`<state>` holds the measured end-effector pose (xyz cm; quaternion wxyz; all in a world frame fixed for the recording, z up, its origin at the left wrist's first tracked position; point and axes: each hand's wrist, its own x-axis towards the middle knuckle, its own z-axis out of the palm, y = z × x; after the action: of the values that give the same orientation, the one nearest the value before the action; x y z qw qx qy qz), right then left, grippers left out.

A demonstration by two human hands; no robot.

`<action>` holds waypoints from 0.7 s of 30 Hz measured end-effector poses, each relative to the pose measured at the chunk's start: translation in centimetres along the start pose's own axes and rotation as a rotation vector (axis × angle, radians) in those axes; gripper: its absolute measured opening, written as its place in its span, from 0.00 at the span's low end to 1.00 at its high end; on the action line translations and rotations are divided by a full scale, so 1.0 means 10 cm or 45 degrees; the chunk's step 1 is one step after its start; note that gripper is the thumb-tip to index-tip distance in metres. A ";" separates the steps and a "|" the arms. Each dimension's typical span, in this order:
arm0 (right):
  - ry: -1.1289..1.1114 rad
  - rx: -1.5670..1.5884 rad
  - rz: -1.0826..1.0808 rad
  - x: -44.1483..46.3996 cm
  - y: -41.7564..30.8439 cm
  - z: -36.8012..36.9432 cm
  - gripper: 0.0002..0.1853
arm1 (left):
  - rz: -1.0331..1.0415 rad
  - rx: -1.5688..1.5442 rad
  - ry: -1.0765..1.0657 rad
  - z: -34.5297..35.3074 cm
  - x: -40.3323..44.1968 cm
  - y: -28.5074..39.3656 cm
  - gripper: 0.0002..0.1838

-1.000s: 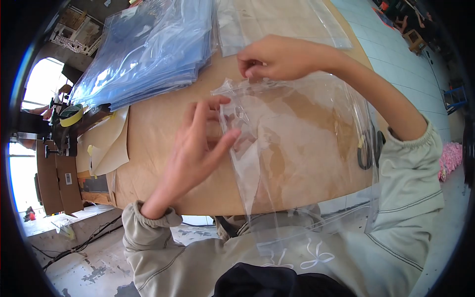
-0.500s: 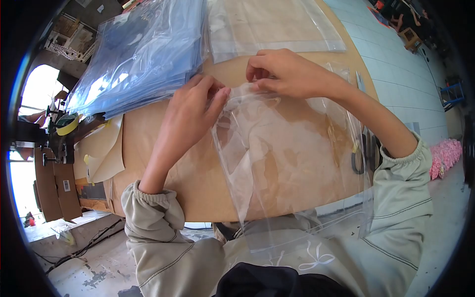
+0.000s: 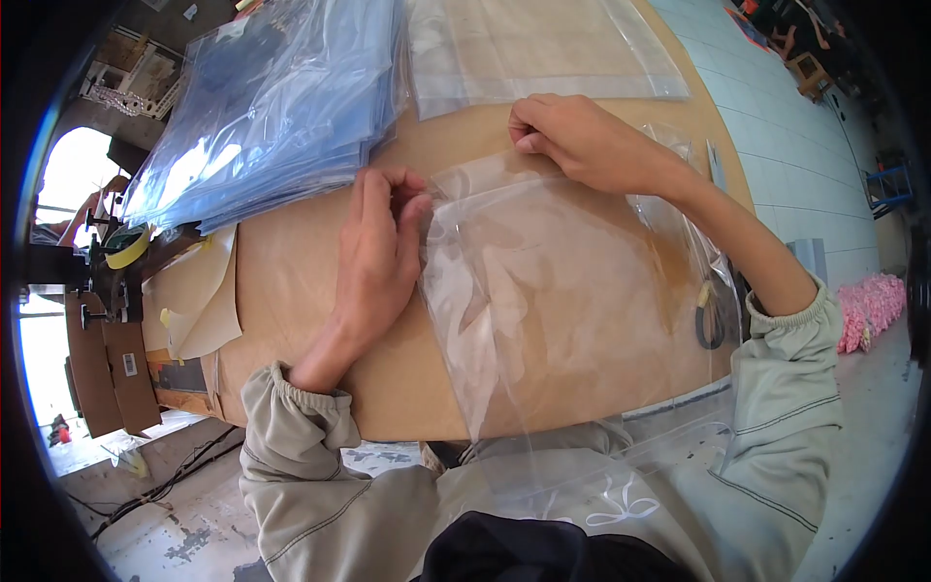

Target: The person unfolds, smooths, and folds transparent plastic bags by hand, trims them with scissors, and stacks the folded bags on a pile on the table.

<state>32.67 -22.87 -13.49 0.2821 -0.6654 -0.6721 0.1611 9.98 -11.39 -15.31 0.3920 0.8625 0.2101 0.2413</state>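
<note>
Hands [image 3: 380,254] at clear bag [image 3: 572,291]; label [image 3: 130,365] on carton [image 3: 89,369], perhaps barcoded, unreadable.

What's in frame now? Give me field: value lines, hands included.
surface: brown table
near item: clear plastic sheet, overhanging the table's near edge
left hand: at the sheet's far-left corner; grip unclear
right hand: at its far edge; grip unclear
far left: stack of bluish plastic
far side: another clear plastic piece, flat
right side: scissors
</note>
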 end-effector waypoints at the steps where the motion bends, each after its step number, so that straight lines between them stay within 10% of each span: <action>1: -0.026 0.015 0.027 0.01 -0.01 -0.02 0.04 | 0.009 -0.005 0.009 -0.02 0.00 0.01 0.05; 9: -0.055 0.109 0.093 0.00 -0.05 -0.09 0.06 | -0.144 -0.498 0.082 -0.05 0.00 -0.08 0.04; 21: -0.167 -0.104 0.024 0.11 -0.17 -0.14 0.06 | -0.320 0.104 0.028 -0.17 -0.18 0.21 0.23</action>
<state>32.13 -22.08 -11.21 0.2086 -0.6705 -0.6889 0.1796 7.99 -12.70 -13.14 0.3812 0.8419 0.3307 0.1910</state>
